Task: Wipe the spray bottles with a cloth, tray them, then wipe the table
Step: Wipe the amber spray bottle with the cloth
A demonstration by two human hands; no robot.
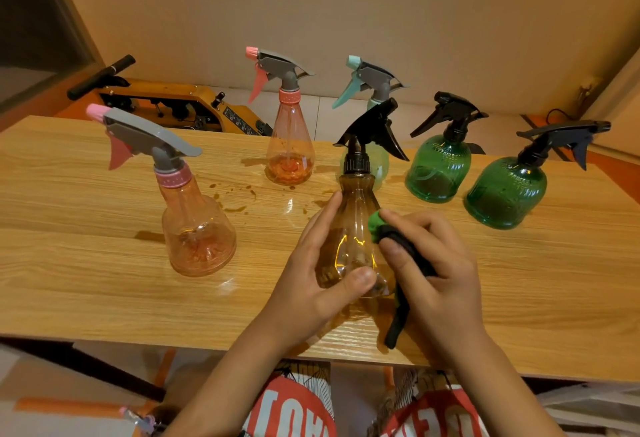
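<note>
My left hand [318, 263] grips the base of an amber spray bottle [353, 208] with a black trigger head, tilted over the wooden table [86, 291]. My right hand [436, 263] holds a green and black cloth [398, 242] pressed against the bottle's right side. Two pink-tinted bottles stand on the table, one at the near left [194, 228] and one further back [289, 145]. A pale green bottle with a teal trigger [370, 90] stands behind the amber one. Two dark green bottles [438, 166] [507, 190] stand at the right.
Brown liquid spots [232, 197] mark the table between the pink bottles. A yellow machine with a black handle [173, 104] lies on the floor beyond the far edge. No tray is in view.
</note>
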